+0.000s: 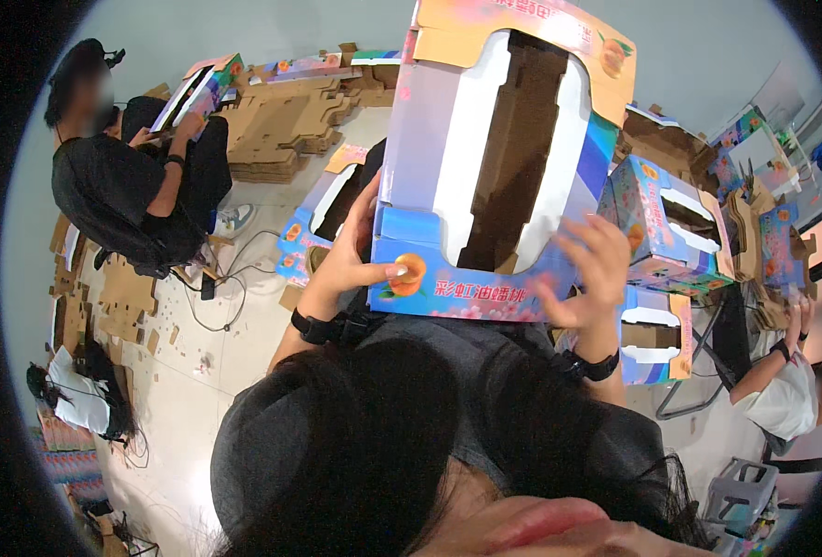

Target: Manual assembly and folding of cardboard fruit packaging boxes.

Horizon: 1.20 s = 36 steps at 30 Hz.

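Here's the box (pixel 521 153), tilted up in the upper middle, its long opening edged in white. The left hand (pixel 357 243) grips it at the lower left edge, thumb across the front by the printed peach (pixel 412 280). And the right hand (pixel 592 271), blurred, fingers spread wide, is over at the lower right corner; touching or not, I can't tell! Dark wristbands (pixel 600 369) on both arms. Just right of that hand sits a second box (pixel 632 223), with a lower box (pixel 629 373) below it. Far left, a co-worker (pixel 118 200) holds another box (pixel 208 88), near flat cardboard (pixel 272 130) stacked on the floor (pixel 188 390).
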Each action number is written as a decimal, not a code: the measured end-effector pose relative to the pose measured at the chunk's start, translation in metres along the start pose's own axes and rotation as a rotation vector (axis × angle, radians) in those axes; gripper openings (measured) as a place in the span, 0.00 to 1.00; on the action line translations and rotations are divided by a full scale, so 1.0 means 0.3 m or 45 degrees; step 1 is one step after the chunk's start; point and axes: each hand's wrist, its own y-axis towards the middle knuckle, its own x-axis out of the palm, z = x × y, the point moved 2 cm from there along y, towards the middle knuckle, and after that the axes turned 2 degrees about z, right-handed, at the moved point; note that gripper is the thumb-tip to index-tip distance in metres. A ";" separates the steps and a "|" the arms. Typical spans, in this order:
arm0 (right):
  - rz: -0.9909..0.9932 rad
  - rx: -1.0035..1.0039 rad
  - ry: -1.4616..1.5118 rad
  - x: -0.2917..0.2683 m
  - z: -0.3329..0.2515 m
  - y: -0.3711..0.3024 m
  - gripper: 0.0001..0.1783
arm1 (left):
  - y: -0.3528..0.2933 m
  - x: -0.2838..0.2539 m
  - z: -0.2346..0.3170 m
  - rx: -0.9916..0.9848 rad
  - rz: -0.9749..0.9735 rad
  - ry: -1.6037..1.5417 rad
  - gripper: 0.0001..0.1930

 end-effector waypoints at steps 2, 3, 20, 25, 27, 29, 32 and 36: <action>-0.171 -0.135 0.110 0.035 -0.067 0.048 0.25 | -0.011 0.025 0.054 0.027 0.005 0.032 0.62; -0.174 -0.145 0.112 0.065 -0.079 0.058 0.25 | -0.016 0.031 0.068 0.055 0.005 0.063 0.62; -0.601 -0.223 0.203 0.236 -0.013 0.043 0.24 | -0.005 -0.134 -0.100 -0.068 0.049 0.608 0.47; -0.434 -0.169 0.204 0.187 0.007 0.001 0.20 | -0.005 -0.141 -0.059 0.042 0.170 0.499 0.33; -0.328 -0.085 0.120 0.160 0.030 -0.031 0.18 | 0.000 -0.135 -0.048 0.037 0.283 0.478 0.36; -0.245 -0.057 0.071 0.115 0.044 -0.056 0.16 | 0.008 -0.159 -0.065 0.018 0.334 0.441 0.34; -0.199 -0.025 -0.094 0.000 0.052 -0.066 0.14 | 0.004 -0.161 -0.040 -0.074 0.467 0.330 0.26; -0.156 0.091 -0.337 -0.145 0.074 -0.070 0.13 | 0.006 -0.190 -0.056 -0.040 0.491 0.280 0.23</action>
